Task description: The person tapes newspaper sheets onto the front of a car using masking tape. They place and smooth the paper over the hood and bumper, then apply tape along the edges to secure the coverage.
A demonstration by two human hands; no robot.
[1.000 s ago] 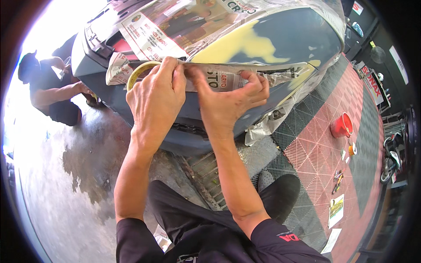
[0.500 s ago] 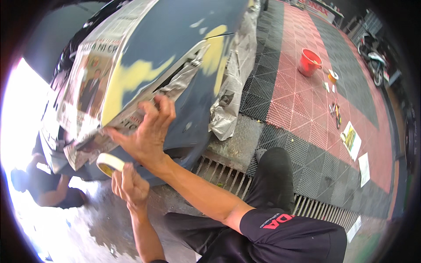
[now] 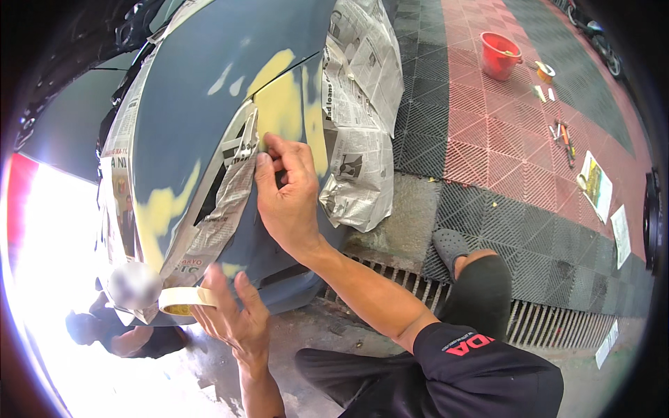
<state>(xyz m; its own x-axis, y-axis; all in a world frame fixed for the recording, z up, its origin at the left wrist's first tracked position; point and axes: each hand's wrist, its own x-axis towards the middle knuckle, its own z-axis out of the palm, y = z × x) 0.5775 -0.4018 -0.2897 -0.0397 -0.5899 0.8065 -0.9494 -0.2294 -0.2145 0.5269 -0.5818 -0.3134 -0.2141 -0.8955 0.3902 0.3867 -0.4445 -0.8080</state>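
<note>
My right hand [image 3: 286, 191] reaches up to the dark grey car panel [image 3: 188, 111], which has yellow filler patches. Its thumb and fingertips pinch and press the upper end of a newspaper strip [image 3: 223, 209] that runs down along a gap in the panel. My left hand [image 3: 233, 317] is lower, near the bumper, and holds a roll of cream masking tape [image 3: 185, 301] at the strip's lower end. More newspaper [image 3: 359, 125] is draped over the car's right side, just right of my right hand.
Another person [image 3: 104, 327] crouches at the lower left beside the car. On the red and grey grid floor stand a red bucket [image 3: 500, 56], small tools [image 3: 561, 132] and loose paper sheets [image 3: 598, 184]. A drain grate [image 3: 543, 324] runs past my grey sandal [image 3: 451, 245].
My hands have come apart: the right one slid up the newspaper strip to its top end, and the left one stayed low with the tape roll. My view swung toward the car's side.
</note>
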